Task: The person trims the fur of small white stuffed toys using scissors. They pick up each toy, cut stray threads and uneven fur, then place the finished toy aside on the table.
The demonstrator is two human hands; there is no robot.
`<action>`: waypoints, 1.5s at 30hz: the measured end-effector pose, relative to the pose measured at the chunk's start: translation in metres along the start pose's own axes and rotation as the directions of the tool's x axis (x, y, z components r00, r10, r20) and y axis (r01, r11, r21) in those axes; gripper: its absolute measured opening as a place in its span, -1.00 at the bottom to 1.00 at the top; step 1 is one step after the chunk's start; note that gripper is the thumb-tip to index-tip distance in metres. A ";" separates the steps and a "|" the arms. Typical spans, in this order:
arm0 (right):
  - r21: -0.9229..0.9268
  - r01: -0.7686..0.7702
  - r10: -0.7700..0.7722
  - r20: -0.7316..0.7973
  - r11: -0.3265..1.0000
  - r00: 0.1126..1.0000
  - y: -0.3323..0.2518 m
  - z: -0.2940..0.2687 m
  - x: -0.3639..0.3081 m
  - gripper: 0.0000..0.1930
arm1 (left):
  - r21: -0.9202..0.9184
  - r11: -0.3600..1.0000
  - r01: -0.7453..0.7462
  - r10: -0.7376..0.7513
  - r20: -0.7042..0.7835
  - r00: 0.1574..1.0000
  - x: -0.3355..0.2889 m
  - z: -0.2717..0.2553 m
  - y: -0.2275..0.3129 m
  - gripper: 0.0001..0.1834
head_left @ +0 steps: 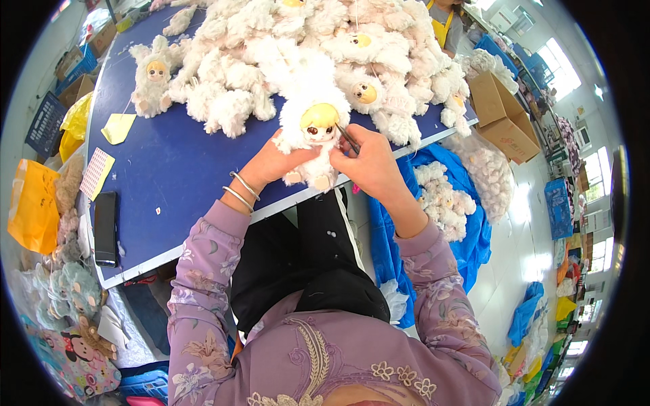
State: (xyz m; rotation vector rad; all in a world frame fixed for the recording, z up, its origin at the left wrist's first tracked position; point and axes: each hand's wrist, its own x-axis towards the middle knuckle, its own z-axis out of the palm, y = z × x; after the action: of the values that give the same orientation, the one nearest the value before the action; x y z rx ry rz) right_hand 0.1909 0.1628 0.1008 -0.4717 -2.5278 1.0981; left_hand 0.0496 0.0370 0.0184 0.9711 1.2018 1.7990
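Note:
A white fluffy plush doll point(313, 157) with a yellow-haired face is held upright at the table's near edge. My left hand point(273, 162) grips its body from the left, the thumb lying across the front. In my right hand point(372, 166) is a pair of dark tweezers point(349, 140), pinched between thumb and fingers. Its tip touches or nearly touches the fur at the right rim of the doll's face. Right behind the doll lies a big heap of similar white plush dolls point(233, 81). Another doll point(154, 76) sits apart at the heap's left.
The blue table point(176, 176) carries a yellow paper piece point(118, 128), a sticker sheet point(97, 174) and a black case point(105, 229). Right of my legs, a blue bag point(477, 247) holds more plush dolls. An open cardboard box point(497, 111) stands beyond it. A person in a yellow apron point(441, 30) is opposite.

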 end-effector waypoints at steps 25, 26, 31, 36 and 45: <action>-0.386 0.120 -0.082 0.114 0.915 0.990 0.127 -0.005 0.043 -0.49 | -0.197 0.925 -0.326 0.276 -0.242 0.930 0.005 -0.004 -0.004 -0.47; -0.523 0.245 -0.219 0.111 0.817 0.969 0.149 0.000 0.042 -0.51 | -0.195 0.924 -0.329 0.273 -0.268 0.924 -0.004 0.004 0.002 -0.47; -0.521 0.371 -0.341 0.157 0.769 0.927 0.172 0.023 0.083 -0.58 | -0.026 0.912 -0.410 0.378 -0.332 0.864 -0.057 -0.009 0.004 -0.57; -0.529 0.343 -0.477 -0.136 0.776 0.868 0.079 0.015 0.100 -0.59 | 0.210 0.943 -0.257 0.326 -0.442 0.836 -0.123 -0.020 0.019 -0.54; 0.335 0.893 -0.881 0.455 0.302 0.127 -0.259 0.249 -0.047 -0.84 | 0.552 0.799 -0.239 0.556 -0.528 0.642 -0.139 -0.024 -0.023 -0.64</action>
State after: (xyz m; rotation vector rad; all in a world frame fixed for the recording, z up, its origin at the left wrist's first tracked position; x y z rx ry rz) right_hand 0.0825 -0.1817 0.1263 1.5264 -2.4378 0.6810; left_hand 0.0920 -0.0886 -0.0348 0.9002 2.0463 2.4336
